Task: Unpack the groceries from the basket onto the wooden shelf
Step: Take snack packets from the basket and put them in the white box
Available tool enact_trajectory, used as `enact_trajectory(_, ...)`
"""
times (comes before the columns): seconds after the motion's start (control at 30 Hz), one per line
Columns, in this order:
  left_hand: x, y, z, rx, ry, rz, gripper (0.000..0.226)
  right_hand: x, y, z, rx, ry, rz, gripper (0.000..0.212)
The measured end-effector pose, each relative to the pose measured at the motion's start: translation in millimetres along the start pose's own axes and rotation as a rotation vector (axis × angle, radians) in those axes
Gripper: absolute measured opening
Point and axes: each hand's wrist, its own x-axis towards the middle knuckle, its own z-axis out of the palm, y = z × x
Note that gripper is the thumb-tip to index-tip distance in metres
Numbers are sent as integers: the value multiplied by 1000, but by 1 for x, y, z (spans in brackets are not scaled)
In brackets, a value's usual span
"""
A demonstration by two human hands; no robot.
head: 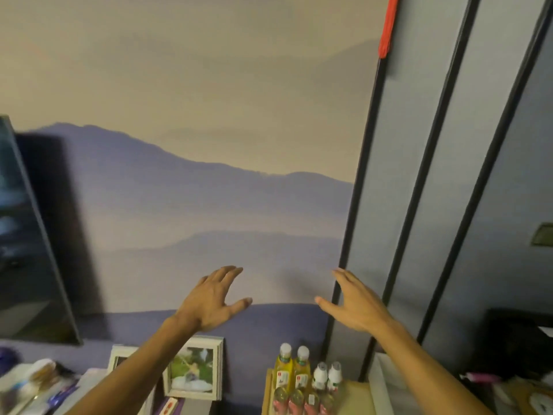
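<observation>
Both my hands are raised in front of the mountain-mural wall, palms facing each other with fingers spread and nothing in them. My left hand (214, 298) is left of centre and my right hand (354, 302) is a little apart to its right. Below them, on a light wooden shelf (356, 395), stand two yellow juice bottles (291, 369) with white caps, two small white bottles (327, 375) beside them, and several pink cans (299, 401) in front. The basket is out of view.
Two white picture frames (194, 368) lean against the wall at bottom centre. A dark TV screen (27, 250) hangs at left. Packaged items (33, 381) lie at bottom left. Grey wall panels with black strips (431, 181) stand at right.
</observation>
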Motion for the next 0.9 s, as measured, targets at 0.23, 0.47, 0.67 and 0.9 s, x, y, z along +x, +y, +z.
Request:
enact_trajectory(0.23,-132,-27,-56,74,1,-251,94,-5,-97,31,5,-147,-217,109)
enact_trajectory(0.47,-294,-78,-128,104,87,-555,93,-43,-262,84,98,-280,-482,125)
enact_trajectory(0.67,-429,-139,-191,164,131,-756,92,-80,-419,134,110,-344,-689,104)
enact_trajectory(0.9,-573,-250,-237,149,155,-963,83,-122,-592,205,94,-384,-788,99)
